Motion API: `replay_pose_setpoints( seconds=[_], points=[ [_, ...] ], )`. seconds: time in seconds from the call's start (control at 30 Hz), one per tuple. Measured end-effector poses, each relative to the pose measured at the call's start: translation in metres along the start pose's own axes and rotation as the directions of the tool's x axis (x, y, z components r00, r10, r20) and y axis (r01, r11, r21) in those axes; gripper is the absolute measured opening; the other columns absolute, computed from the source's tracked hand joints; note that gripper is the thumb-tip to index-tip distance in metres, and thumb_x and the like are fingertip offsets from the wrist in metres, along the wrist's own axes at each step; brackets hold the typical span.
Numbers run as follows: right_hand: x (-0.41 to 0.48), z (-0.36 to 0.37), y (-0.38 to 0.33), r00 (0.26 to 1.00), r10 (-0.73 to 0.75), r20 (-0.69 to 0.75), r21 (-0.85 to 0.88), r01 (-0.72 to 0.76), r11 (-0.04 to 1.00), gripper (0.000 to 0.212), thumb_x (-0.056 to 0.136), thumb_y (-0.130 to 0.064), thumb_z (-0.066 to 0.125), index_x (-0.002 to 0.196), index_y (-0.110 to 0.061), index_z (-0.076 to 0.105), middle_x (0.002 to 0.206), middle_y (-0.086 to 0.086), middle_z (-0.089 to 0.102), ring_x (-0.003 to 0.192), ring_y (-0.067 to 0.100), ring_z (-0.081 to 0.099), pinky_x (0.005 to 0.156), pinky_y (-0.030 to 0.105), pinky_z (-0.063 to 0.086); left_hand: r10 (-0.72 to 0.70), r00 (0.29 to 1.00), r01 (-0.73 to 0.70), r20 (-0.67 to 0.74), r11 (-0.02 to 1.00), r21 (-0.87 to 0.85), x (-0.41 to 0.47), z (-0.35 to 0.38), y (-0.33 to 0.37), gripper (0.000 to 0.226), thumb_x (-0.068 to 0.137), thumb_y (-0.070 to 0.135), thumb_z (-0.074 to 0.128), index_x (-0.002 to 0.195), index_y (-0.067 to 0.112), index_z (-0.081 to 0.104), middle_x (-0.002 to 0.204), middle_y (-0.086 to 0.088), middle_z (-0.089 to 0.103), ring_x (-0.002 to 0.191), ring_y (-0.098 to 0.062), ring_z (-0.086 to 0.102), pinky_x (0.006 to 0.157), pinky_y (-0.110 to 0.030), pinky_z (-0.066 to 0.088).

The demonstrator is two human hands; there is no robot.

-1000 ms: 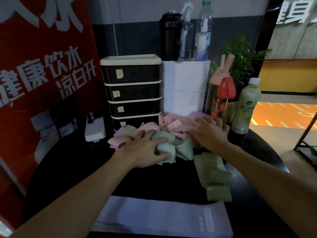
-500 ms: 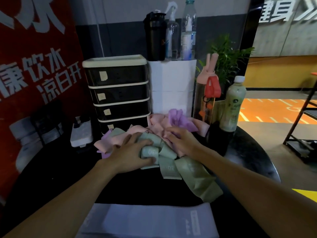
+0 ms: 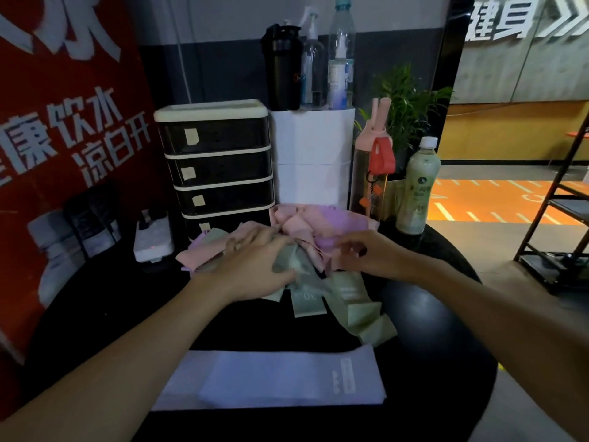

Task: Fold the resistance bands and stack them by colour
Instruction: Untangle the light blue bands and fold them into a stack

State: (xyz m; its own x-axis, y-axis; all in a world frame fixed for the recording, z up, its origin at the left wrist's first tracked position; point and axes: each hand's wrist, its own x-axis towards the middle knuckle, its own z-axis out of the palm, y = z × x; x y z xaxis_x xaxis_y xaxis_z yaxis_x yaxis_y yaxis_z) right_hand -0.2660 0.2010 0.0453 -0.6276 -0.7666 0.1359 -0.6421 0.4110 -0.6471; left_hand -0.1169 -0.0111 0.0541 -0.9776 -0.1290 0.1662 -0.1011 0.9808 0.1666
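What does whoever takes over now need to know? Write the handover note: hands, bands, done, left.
Left hand: flat on the mixed pile, fingers spread, gripping nothing.
Right hand: fingers curled into the pile's pink and purple bands; blurred, grip unclear.
Bands: pink, purple and green tangled mid-table; green bands trail toward the near edge, where one lavender band lies flat.
Done: no colour stacks visible.
Left: separate, fold and stack every colour.

Your tangled pile (image 3: 296, 224) of pink, purple and green bands sits crumpled ahead; green bands (image 3: 353, 301) trail toward you; lavender band (image 3: 271, 381) lies flat nearest you.
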Motion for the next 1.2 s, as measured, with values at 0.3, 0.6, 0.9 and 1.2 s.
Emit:
replay_pose_setpoints(
  seconds=[0.3, 0.6, 0.9, 1.2],
  points=[
    [-0.017, 0.015, 0.009, 0.996, -0.022, 0.088, -0.277, 0.046, 0.960, 0.020, 0.084, -0.023, 0.073, 0.104, -0.019, 0.073, 0.092, -0.010, 0.064, 0.081, 0.005, 0.058, 0.063, 0.004, 0.037, 0.060, 0.993, -0.061, 0.103, 0.998, 0.005, -0.015, 0.009, 0.030, 0.044, 0.095, 0.050, 0.050, 0.138, 0.039, 0.049, 0.154, 0.007, 0.033, 0.145, -0.014, 0.020, 0.111, -0.046, 0.016],
    [0.010, -0.005, -0.011, 0.844, -0.018, -0.536, 0.003, 0.023, 1.000, 0.008, 0.082, -0.007, 0.072, 0.089, -0.009, 0.072, 0.078, 0.000, 0.064, 0.069, 0.013, 0.055, 0.055, 0.009, 0.038, 0.060, 0.994, -0.062, 0.094, 0.998, 0.014, -0.013, 0.013, 0.021, 0.052, 0.095, 0.059, 0.045, 0.141, 0.034, 0.043, 0.145, 0.008, 0.041, 0.142, -0.015, 0.024, 0.105, -0.046, 0.024],
    [0.007, 0.000, 0.000, 0.941, -0.074, -0.332, -0.158, 0.022, 0.987, 0.014, 0.080, -0.017, 0.071, 0.086, -0.029, 0.065, 0.072, -0.012, 0.052, 0.067, 0.007, 0.052, 0.058, 0.017, 0.038, 0.045, 0.995, -0.044, 0.090, 0.999, -0.008, -0.018, 0.008, 0.023, 0.051, 0.096, 0.056, 0.046, 0.142, 0.033, 0.045, 0.151, 0.006, 0.037, 0.144, -0.015, 0.022, 0.109, -0.045, 0.022],
    [-0.025, 0.006, 0.004, 0.938, -0.065, -0.340, -0.151, 0.014, 0.988, 0.010, 0.078, -0.023, 0.074, 0.082, -0.022, 0.065, 0.086, 0.000, 0.058, 0.088, 0.021, 0.057, 0.072, 0.025, 0.041, 0.064, 0.998, -0.065, -0.011, 0.989, -0.132, -0.055, -0.007, 0.003, 0.030, 0.091, 0.040, 0.053, 0.116, 0.027, 0.065, 0.114, 0.008, 0.063, 0.109, -0.013, 0.057, 0.095, -0.039, 0.047]
  ],
)
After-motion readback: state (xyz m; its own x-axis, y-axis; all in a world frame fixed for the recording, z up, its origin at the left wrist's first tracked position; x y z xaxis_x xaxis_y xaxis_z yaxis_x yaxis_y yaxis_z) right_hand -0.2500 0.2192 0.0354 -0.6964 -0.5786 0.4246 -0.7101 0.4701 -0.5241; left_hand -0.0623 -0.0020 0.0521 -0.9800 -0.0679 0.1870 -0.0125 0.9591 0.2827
